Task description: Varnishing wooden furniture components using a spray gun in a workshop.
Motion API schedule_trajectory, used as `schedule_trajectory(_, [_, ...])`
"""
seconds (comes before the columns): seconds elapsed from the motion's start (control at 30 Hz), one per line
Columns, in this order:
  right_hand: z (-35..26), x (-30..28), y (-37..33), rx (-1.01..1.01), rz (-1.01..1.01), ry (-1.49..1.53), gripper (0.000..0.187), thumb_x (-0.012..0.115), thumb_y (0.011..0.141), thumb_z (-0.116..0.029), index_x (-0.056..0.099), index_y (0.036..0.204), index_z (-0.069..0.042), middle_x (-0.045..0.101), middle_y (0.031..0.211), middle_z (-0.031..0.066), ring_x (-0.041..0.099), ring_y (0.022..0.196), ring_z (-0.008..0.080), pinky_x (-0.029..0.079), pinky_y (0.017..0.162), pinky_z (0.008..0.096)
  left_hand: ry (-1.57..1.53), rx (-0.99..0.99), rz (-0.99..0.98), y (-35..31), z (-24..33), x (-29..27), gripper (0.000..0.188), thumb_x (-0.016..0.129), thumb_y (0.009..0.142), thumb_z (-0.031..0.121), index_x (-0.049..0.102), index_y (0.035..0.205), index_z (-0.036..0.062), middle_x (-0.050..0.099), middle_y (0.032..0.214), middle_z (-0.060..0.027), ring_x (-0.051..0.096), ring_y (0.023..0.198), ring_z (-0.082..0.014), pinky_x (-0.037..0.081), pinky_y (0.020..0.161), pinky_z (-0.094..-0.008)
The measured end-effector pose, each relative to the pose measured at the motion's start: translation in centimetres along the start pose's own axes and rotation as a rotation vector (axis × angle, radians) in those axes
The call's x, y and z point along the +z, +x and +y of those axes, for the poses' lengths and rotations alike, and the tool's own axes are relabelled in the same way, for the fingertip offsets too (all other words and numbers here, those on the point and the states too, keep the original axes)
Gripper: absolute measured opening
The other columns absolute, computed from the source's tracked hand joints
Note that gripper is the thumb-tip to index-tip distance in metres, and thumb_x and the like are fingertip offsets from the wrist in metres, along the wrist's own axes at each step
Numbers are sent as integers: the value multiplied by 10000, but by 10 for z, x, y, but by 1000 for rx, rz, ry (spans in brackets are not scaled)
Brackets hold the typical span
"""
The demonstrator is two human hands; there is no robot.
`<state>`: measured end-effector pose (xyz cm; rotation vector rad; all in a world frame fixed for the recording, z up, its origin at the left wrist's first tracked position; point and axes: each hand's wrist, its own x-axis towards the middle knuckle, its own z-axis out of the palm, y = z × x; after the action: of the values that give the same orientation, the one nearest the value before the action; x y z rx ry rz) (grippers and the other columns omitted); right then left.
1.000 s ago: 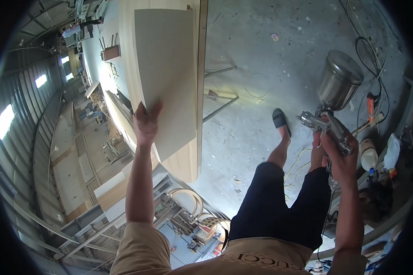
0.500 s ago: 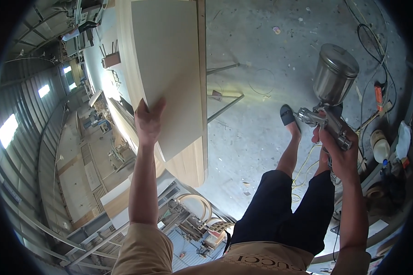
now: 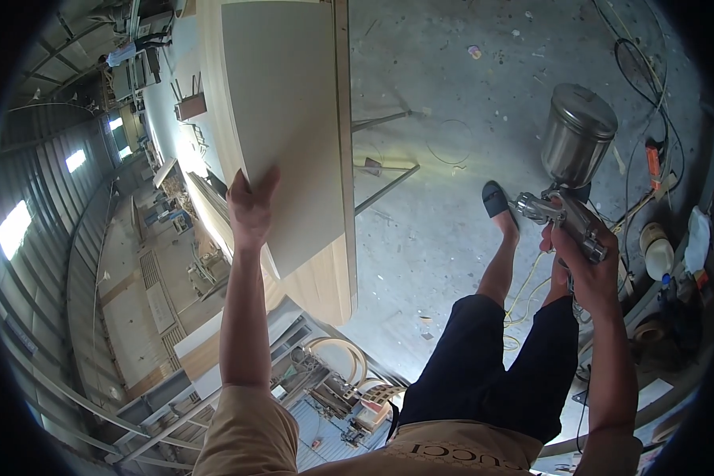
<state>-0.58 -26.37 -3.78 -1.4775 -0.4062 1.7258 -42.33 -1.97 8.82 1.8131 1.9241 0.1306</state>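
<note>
My left hand (image 3: 249,210) is at the left edge of a long pale grey panel (image 3: 289,119). Its thumb presses on the panel's face and the other fingers go over the edge, their tips partly hidden. Beneath the panel is a light wood-grain board (image 3: 321,279), which shows at the near end. In my right hand (image 3: 589,266), at the right, is a metal spray gun (image 3: 570,220), my fingers wrapped round its handle. A silver paint cup (image 3: 579,135) with a lid stands on top of the gun. The gun's nozzle points left, apart from the panel.
Metal stand legs (image 3: 389,189) jut out from under the boards over the concrete floor (image 3: 444,79). Hoses and cables (image 3: 650,87) lie at the far right, near a white bottle (image 3: 657,250). A yellow hose (image 3: 520,309) runs by my feet. Another person (image 3: 139,51) is far off at upper left.
My left hand and the panel have shifted slightly left in the picture. The spray gun's cup sits a little lower, and my right hand keeps its grip.
</note>
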Motion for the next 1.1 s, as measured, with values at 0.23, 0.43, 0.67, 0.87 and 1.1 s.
schedule_trajectory(0.23, [-1,-2,4,23,-27,-4,403,657,993,-135,587,1372,-21,698,890,69,669,738,75,418,457,191,-1,22,23,2,-4,2,332,734,929,258,640,1014,-48,695,822,-109,586,751,-134,492,699,-321])
schedule_trajectory(0.43, [-3,2,4,31,-13,-3,409,663,990,-148,589,1372,-19,706,907,72,671,736,79,419,462,188,5,35,12,4,-6,-5,329,732,932,256,642,1015,-49,689,821,-104,581,753,-133,490,698,-318])
schedule_trajectory(0.67, [-1,3,5,30,-21,-24,406,648,996,-150,589,1376,-19,701,882,64,623,660,49,398,461,188,32,27,0,2,-4,-4,326,728,940,258,641,1008,-49,672,804,-90,561,739,-127,482,686,-312])
schedule_trajectory(0.87, [-4,3,6,28,-34,-19,403,641,999,-159,592,1375,-21,702,876,62,593,607,34,386,464,182,57,47,12,0,1,-1,329,734,939,266,641,988,-46,669,779,-92,556,719,-127,483,669,-322])
schedule_trajectory(1.1, [-11,17,12,-22,4,-57,438,732,950,-188,625,1337,-13,707,760,2,534,513,19,381,450,193,111,40,28,-3,3,1,357,748,930,287,652,1015,-46,692,800,-132,597,714,-159,501,682,-340])
